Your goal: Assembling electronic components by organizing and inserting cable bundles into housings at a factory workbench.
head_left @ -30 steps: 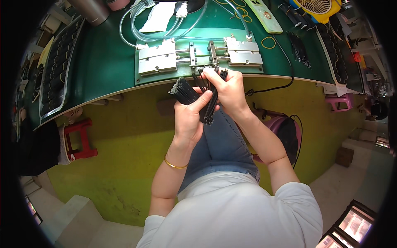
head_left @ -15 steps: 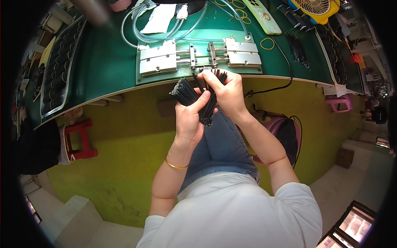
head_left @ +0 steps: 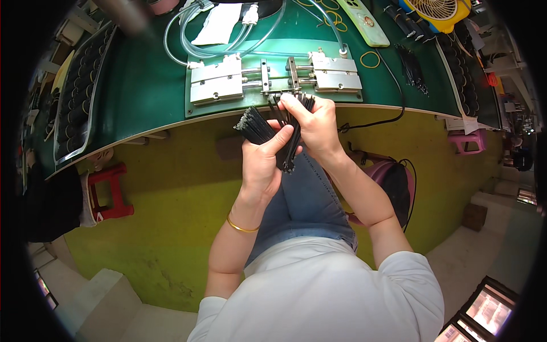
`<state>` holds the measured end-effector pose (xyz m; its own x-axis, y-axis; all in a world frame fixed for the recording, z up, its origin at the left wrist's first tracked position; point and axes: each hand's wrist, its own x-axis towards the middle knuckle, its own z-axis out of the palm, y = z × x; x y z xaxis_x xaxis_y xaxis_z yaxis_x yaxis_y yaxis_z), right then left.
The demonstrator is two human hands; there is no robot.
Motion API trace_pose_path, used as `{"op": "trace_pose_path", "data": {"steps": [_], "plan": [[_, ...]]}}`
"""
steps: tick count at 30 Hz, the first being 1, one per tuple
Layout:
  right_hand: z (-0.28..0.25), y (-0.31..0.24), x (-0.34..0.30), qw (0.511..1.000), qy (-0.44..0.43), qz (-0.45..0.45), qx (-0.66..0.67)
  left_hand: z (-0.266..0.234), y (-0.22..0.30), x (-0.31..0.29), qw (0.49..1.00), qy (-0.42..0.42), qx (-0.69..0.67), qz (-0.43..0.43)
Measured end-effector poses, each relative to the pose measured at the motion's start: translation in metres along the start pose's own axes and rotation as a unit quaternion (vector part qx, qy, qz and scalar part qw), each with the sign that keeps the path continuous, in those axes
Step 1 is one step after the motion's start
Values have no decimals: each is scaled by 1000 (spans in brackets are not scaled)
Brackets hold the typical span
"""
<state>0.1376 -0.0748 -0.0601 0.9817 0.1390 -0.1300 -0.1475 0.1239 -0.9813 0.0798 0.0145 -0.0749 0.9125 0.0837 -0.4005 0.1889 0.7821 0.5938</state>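
A bundle of thin black cables [head_left: 257, 126] with pale tips fans out of my left hand [head_left: 263, 161], whose thumb presses across it. My right hand [head_left: 318, 126] grips more of the black cables, pinching some at their upper ends between thumb and forefinger. The two groups cross between my hands, just before the table's front edge. Right behind my fingertips stands a fixture with a left silver cylinder block [head_left: 216, 82] and a right silver cylinder block [head_left: 336, 73], their rods facing each other across a small gap. My fingers hide part of the cables.
Clear air tubes [head_left: 185, 37] loop behind the fixture on the green table [head_left: 145, 68]. A light green phone [head_left: 364, 24], rubber bands [head_left: 370, 59] and a loose pile of black cables [head_left: 411, 68] lie to the right. Trays of coiled cables [head_left: 80, 102] flank both sides. A yellow fan [head_left: 437, 12] stands far right.
My hands have barely moved. The right thumb and fingers have shifted slightly on the cables, and some cable ends beside them sit a little differently.
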Motion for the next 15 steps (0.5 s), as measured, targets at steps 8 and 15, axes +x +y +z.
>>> {"op": "trace_pose_path", "data": {"steps": [8, 15], "plan": [[2, -2, -3, 1000, -24, -5, 2, 1, 2, -3, 1000, -4, -25, -11], [2, -2, -4, 999, -13, -26, -46, 1, 0, -4, 1000, 9, -10, -1]]}}
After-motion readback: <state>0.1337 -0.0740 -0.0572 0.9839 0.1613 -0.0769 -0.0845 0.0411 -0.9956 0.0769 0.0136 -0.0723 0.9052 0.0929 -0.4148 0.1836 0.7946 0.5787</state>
